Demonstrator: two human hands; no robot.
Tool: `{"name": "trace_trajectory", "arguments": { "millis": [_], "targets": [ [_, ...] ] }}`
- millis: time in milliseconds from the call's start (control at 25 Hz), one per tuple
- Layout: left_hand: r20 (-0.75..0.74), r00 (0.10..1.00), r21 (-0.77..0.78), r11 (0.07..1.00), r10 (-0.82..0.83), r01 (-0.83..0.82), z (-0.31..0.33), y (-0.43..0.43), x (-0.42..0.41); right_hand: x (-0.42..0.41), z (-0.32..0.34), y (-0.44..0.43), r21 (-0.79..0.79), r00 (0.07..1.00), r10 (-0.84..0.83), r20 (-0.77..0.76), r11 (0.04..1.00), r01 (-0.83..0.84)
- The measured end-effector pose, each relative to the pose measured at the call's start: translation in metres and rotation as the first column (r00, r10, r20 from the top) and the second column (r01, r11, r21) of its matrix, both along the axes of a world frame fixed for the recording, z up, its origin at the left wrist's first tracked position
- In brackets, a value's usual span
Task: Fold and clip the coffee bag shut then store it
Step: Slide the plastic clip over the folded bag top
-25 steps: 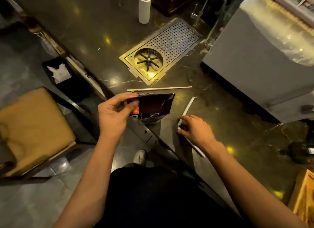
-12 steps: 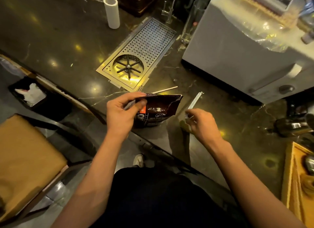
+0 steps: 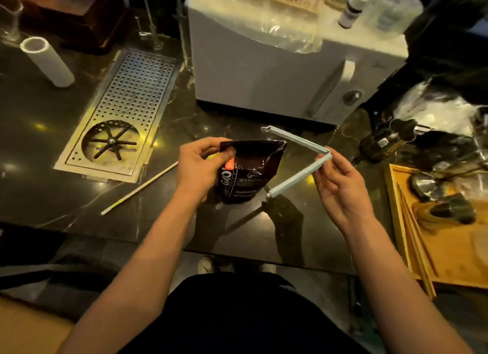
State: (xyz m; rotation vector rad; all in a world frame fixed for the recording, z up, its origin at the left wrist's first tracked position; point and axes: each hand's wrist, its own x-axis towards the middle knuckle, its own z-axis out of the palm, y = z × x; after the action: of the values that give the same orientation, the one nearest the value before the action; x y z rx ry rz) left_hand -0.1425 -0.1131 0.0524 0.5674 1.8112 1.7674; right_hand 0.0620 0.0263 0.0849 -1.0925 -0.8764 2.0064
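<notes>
A dark coffee bag [image 3: 250, 171] with white lettering and an orange patch stands upright on the black counter, its top folded over flat. My left hand [image 3: 200, 166] pinches the folded top at its left corner. My right hand [image 3: 338, 182] holds a pale blue sealing clip [image 3: 298, 145] at its hinge. The clip is spread into a V, one arm pointing up left past the bag's top right corner, the other down left beside the bag. The clip is apart from the bag.
A metal drip tray [image 3: 124, 116] with a rinser is set in the counter at left, a white roll [image 3: 47, 60] behind it. A thin stick [image 3: 140, 187] lies left of the bag. A white machine [image 3: 277, 63] stands behind; a wooden tray [image 3: 435, 235] sits at right.
My right hand picked the clip up off the counter and opened it into a V beside the bag. My left hand kept its pinch on the folded top. The camera view shifted right.
</notes>
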Motion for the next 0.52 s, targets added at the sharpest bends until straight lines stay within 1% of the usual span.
{"name": "trace_trajectory", "arguments": {
  "millis": [80,160,280,520],
  "targets": [
    [0.011,1.0,-0.002,1.0,-0.027,0.027,0.001,0.024,0.014,0.004,-0.004,0.01,-0.06,0.998,0.007,-0.059,0.998,-0.011],
    [-0.002,0.999,-0.006,0.999,-0.034,0.034,0.004,0.045,0.032,0.003,-0.007,0.02,-0.094,0.996,0.035,-0.082,0.995,-0.042],
    [-0.002,1.0,-0.001,1.0,-0.024,0.024,0.005,0.068,0.06,0.009,-0.012,0.038,-0.154,0.987,0.065,-0.149,0.984,-0.088],
    [-0.015,0.998,-0.049,0.997,0.063,-0.064,0.0,0.087,0.084,0.024,-0.018,0.066,-0.197,0.975,0.163,-0.152,0.962,-0.191]
  ]
}}
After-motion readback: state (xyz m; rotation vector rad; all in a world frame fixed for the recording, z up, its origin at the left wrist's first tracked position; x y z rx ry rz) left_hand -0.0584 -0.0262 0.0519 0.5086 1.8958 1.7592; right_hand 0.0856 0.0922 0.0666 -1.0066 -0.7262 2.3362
